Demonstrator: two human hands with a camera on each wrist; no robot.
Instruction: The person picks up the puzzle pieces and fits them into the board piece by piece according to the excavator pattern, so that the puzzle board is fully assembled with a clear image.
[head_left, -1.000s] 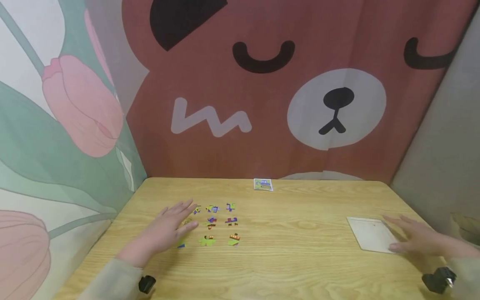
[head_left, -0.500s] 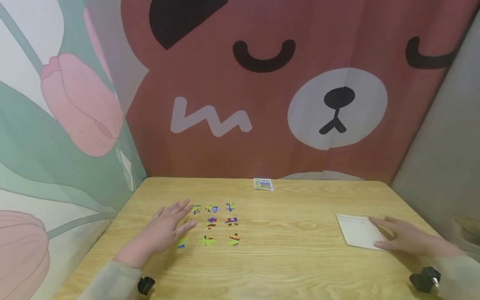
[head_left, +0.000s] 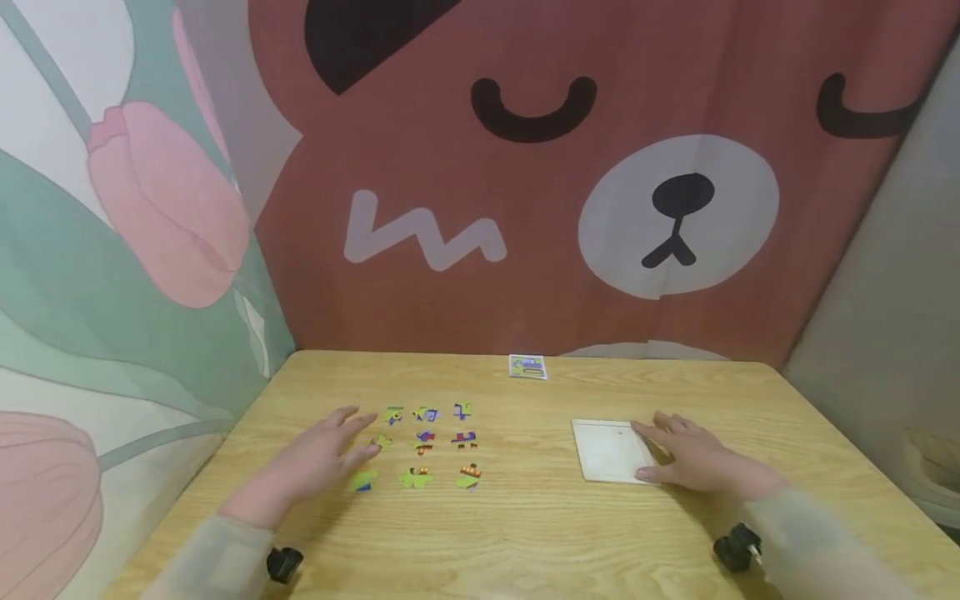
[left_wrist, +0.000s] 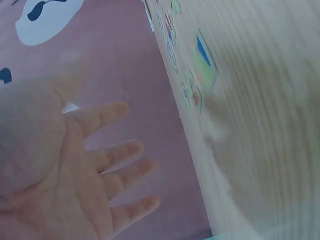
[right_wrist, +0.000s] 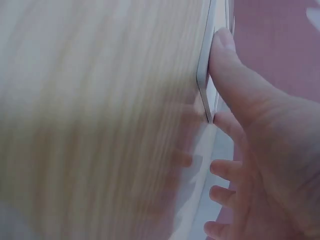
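My right hand [head_left: 686, 457] is at the right side of a flat white square puzzle tray [head_left: 611, 450] on the table. Its thumb [right_wrist: 225, 47] lies on the tray's near edge while the index finger touches the side; the other fingers are spread, off the tray. To the left, my left hand [head_left: 311, 462] hovers with fingers extended and holds nothing. Just beyond its fingertips lie small colourful jigsaw pieces [head_left: 426, 437], laid out in three loose rows. The nearest to that hand is a green-and-blue piece [left_wrist: 205, 57].
At the back of the wooden table [head_left: 525, 533] lies a small printed picture card [head_left: 528, 367]. A curtain with a bear face [head_left: 450, 308] hangs directly behind the table. On the left stands a flower-patterned wall [head_left: 165, 208].
My right hand has slid the white tray leftward across the table, closer to the jigsaw pieces. The left hand has drawn back slightly to the left, uncovering more pieces.
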